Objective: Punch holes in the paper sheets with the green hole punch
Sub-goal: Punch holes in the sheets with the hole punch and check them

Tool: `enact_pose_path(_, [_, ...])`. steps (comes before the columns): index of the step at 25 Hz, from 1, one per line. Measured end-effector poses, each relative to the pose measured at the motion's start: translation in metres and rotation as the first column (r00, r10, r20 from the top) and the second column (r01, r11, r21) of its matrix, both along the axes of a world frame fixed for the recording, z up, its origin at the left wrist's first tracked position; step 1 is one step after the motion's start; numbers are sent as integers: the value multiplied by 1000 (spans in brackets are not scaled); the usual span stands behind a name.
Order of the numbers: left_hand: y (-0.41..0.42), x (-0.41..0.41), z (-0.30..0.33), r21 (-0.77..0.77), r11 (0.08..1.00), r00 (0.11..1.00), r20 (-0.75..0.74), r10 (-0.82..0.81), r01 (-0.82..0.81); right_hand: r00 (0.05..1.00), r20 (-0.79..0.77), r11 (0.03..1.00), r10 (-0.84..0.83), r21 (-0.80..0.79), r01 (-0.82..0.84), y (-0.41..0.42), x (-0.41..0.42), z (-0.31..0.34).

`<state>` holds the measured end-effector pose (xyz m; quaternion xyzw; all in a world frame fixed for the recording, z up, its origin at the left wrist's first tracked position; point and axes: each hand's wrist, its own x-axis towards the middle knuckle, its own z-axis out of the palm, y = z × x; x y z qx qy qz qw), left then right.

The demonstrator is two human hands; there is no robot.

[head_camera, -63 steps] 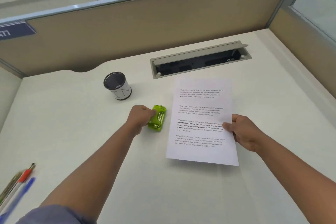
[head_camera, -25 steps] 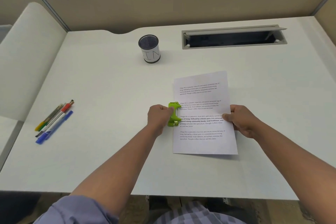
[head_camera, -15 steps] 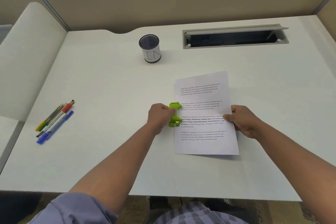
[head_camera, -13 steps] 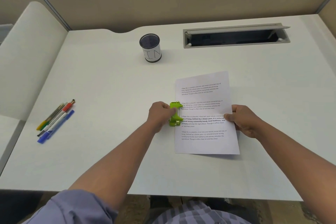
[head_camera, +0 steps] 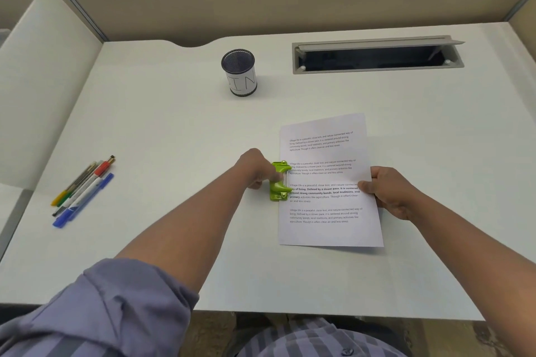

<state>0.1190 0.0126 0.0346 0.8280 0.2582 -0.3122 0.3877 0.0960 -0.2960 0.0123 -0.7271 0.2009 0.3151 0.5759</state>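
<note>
Nothing has shifted: on the white desk (head_camera: pixel 145 124), printed white paper sheets (head_camera: pixel 327 229) stay pinched at their right edge by the right hand (head_camera: pixel 391 191); the left hand (head_camera: pixel 255 168) still grips the small green hole punch (head_camera: pixel 279 182) on their left edge.

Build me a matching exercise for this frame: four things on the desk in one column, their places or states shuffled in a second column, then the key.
Things
1. green hole punch
2. paper sheets
3. mesh pen cup
4. pens

Places or states
A. lying in a bunch at the desk's left side
B. standing upright behind the sheets, to their left
C. at the sheets' left edge, gripped by the left hand
D. pinched at the right edge by the right hand

Pairs: 1-C, 2-D, 3-B, 4-A
</note>
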Motion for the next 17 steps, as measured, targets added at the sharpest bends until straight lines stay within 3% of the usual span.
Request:
enact_pose_path(5, [1,-1,-9,139,987,996,-11,-84,85,1000,-16,1000,1,-17,-1,0,2,-3])
enact_pose_path(13, [1,-9,-1,151,982,989,74,-126,113,1000,9,999,1,-33,0,4,-1,9])
enact_pose_path(17, [-4,-16,-1,50,996,980,185,-76,67,1000,20,1000,-2,-22,3,4,-4,16])
